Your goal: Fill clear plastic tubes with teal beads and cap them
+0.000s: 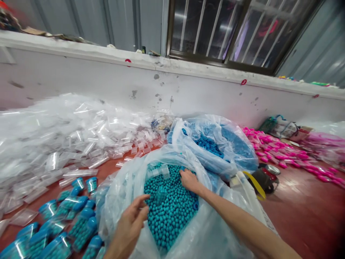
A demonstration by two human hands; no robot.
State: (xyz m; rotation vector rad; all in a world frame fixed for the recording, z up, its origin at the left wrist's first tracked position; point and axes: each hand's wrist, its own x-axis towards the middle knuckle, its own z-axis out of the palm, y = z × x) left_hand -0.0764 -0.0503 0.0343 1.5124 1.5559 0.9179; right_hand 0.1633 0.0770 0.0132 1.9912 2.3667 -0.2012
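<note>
Two bags (115,198) (235,147): round teal beads (172,212) at your twelve o'clock, blue pieces (208,144) at one; left grip (131,221) spread, right grip (191,182) unclear.

Bead bag (125,192) partly below frame

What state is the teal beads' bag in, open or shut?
Open. The bag lies spread wide around the exposed teal beads, with the right hand inside its mouth.

Teal beads (172,216), blue lids (87,213), hot-pink pieces (262,144), red tabletop (309,212)
</note>
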